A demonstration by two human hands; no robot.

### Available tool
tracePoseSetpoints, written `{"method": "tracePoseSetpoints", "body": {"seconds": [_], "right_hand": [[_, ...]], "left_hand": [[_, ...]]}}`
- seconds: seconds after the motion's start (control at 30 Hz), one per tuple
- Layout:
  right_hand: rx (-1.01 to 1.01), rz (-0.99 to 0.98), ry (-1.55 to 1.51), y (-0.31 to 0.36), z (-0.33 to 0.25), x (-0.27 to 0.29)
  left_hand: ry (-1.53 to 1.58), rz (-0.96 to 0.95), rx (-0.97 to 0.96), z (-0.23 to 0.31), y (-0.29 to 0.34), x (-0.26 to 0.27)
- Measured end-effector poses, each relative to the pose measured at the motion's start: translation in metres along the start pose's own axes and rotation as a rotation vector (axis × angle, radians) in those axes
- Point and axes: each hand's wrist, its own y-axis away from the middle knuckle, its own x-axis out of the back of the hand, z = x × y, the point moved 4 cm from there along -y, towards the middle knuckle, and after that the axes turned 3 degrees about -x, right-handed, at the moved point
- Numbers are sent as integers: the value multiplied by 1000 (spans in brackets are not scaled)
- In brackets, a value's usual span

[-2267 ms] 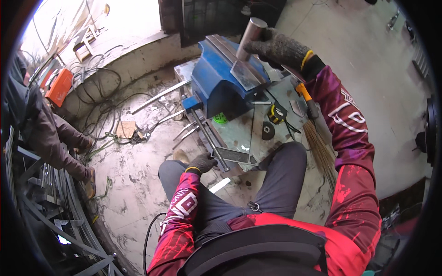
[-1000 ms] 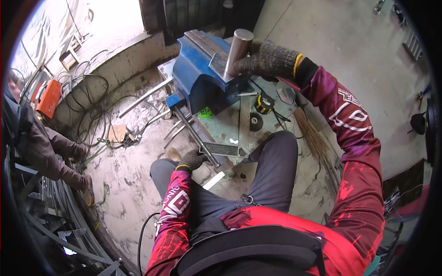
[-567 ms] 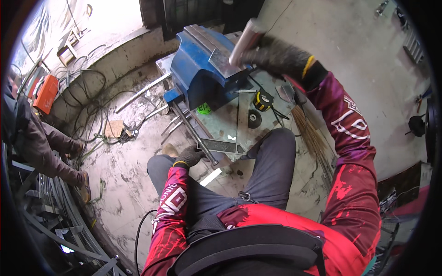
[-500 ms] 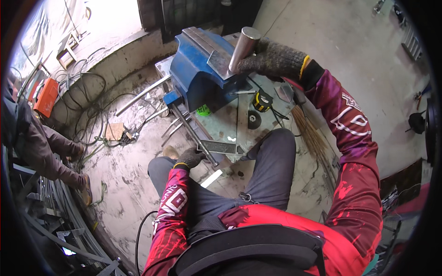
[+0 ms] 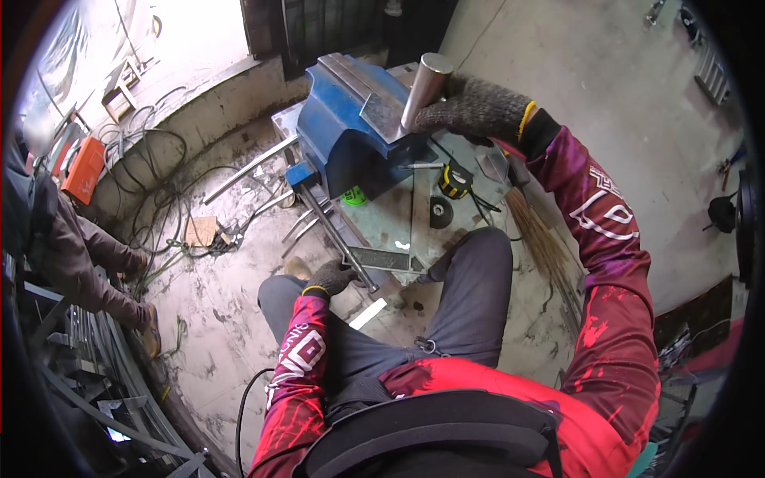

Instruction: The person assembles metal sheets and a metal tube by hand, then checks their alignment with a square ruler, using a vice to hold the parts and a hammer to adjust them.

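My right hand (image 5: 470,110), in a dark knitted glove, is closed around a thick metal cylinder (image 5: 427,86). The cylinder leans slightly, its lower end against a flat metal plate (image 5: 383,119) at the jaws of a blue bench vise (image 5: 339,111). From the vise's front, a long steel handle (image 5: 328,221) slants down toward my knees. My left hand (image 5: 331,277), also gloved, lies beside the handle's lower part, close to my left knee. Its fingers are partly hidden, so I cannot tell whether they grip the handle.
On the metal worktable (image 5: 385,213) lie a yellow-black tape measure (image 5: 455,181), a dark disc (image 5: 441,211) and a green round item (image 5: 353,196). A straw broom (image 5: 542,239) leans right of it. Cables (image 5: 151,151), an orange case (image 5: 82,170) and another person's legs (image 5: 96,263) are at left.
The whole view has shifted slightly. Both hands stay in about the same places, the right still around the cylinder at the vise.
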Motion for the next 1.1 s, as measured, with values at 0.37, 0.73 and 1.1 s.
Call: {"method": "tracePoseSetpoints", "body": {"seconds": [0.37,0.73,1.1], "right_hand": [[56,23,-84,-17,0,13],[126,11,-78,-49,8,-2],[57,36,-2,-65,-5,5]], "left_hand": [[-111,-43,-31,16,-1,3],[-21,-41,12,16,0,4],[-18,-67,35,21,-1,7]]}}
